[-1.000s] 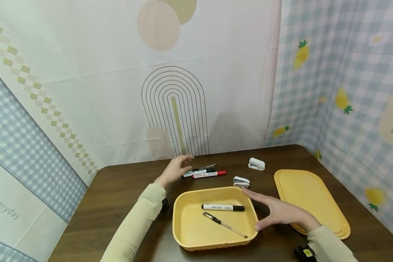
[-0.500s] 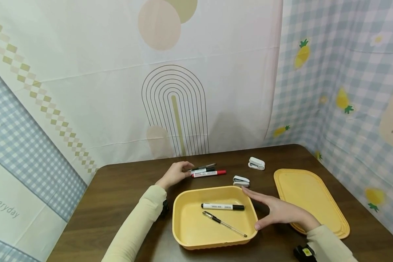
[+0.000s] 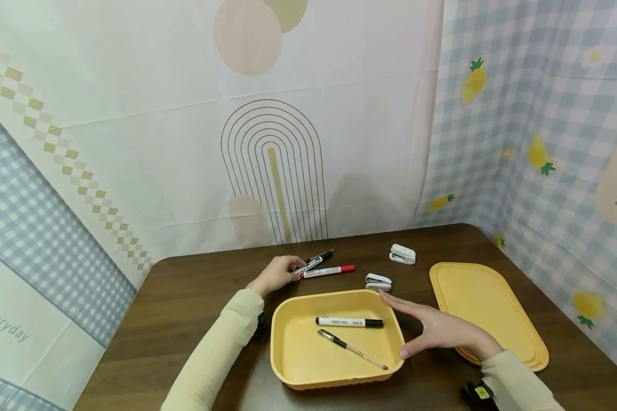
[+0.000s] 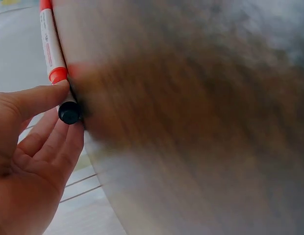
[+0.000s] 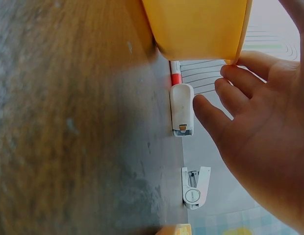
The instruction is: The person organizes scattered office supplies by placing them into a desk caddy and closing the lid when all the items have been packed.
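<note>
At the far side of the table, my left hand [image 3: 275, 275] pinches a black-capped whiteboard marker [image 3: 317, 261] by its near end, between thumb and fingers. The left wrist view shows the marker's round dark end [image 4: 69, 113] between them. A red marker [image 3: 329, 272] lies right beside it, and a dark pen [image 3: 327, 252] shows partly behind. My right hand [image 3: 437, 330] rests with spread, extended fingers at the right corner of a yellow tray [image 3: 303, 359]. Inside the tray lie another black-capped marker [image 3: 341, 322] and a clear-barrelled pen [image 3: 351, 347].
Two small white staplers stand behind the tray, one nearer [image 3: 378, 282] and one farther back [image 3: 403, 254]. A flat yellow lid [image 3: 485, 311] lies to the right on the dark wooden table [image 3: 185, 319]. Patterned cloth [image 3: 370, 142] hangs behind the table.
My left hand has come down onto the black marker and taken hold of its end. The marker's far end has swung away from the red marker. My right hand stays at the tray.
</note>
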Motion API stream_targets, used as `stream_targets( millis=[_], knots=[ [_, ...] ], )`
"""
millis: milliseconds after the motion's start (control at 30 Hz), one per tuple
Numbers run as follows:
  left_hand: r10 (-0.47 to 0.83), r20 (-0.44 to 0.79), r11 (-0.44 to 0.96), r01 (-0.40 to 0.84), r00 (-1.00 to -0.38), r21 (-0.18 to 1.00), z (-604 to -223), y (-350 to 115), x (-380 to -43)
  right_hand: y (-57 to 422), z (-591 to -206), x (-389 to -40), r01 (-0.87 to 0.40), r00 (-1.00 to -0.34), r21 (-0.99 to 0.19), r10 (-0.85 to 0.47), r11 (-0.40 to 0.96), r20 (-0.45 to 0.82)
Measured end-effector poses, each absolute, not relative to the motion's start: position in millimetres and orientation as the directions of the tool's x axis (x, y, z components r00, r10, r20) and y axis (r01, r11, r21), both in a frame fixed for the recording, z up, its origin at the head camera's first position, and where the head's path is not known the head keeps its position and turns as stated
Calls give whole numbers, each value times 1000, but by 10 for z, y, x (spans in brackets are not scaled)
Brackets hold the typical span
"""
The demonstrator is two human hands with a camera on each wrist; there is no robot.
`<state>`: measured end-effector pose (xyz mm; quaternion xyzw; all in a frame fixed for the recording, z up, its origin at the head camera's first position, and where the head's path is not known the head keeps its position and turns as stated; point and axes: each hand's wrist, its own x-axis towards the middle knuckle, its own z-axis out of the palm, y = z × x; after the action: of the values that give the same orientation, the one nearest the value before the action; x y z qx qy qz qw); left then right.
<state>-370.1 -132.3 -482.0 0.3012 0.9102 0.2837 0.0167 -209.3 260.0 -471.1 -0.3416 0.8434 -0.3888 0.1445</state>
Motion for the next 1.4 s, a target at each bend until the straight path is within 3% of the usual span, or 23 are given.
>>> stream_targets(
  millis=[567, 1400],
  knots=[
    [579, 83, 666, 530, -811, 525, -4718, -1375, -3665, 2615, -4726, -2105, -463, -713, -765, -701, 448, 22],
    [547, 177, 612, 535, -818, 582, -3872, -1557, -3624, 2608, -4715, -2106, -459, -716, -770, -697, 444, 24]
  ],
)
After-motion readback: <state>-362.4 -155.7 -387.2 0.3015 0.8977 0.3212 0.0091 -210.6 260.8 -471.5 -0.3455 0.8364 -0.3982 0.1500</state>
